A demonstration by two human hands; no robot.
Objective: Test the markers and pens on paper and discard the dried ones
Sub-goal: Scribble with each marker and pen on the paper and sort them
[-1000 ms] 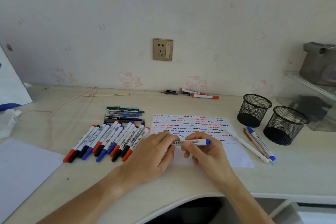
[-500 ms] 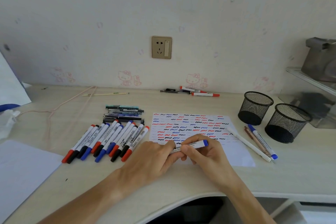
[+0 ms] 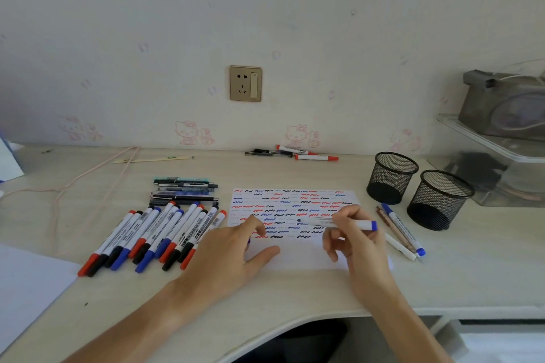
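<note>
My left arm: comes in from the lower left, forearm slanting across the desk edge (image 3: 309, 318) toward the paper.
My left hand (image 3: 233, 247): lies palm down at the paper's near left corner, thumb stretched out over the blank strip, fingers curled under. A bit of blue shows beneath the fingers; I cannot tell if that is the cap or whether I am gripping it.
My right arm: rises from the lower right, wrist bent inward over the sheet.
My right hand (image 3: 354, 239): pinches the blue whiteboard marker (image 3: 339, 222) between thumb and fingers, the other fingers loosely curled below it.
Marker pose: nearly level, blue end to the right, uncapped tip pointing left over the scribbled rows. Whether the tip touches the paper I cannot tell.
Test paper (image 3: 295, 259): flat on the desk between my hands, covered in red, blue and black squiggles except for a bare band nearest me.
Left of the paper: a row of whiteboard markers (image 3: 153, 236) lying side by side, just beside my left hand, with a stack of pens (image 3: 184, 190) behind them.
Right of the paper: three pens (image 3: 401, 230) lying close together, just beside my right hand.
Further right: two black mesh cups (image 3: 418, 188), standing upright and near each other.
By the wall: a few markers and pens (image 3: 295, 153), well apart from the rest.
</note>
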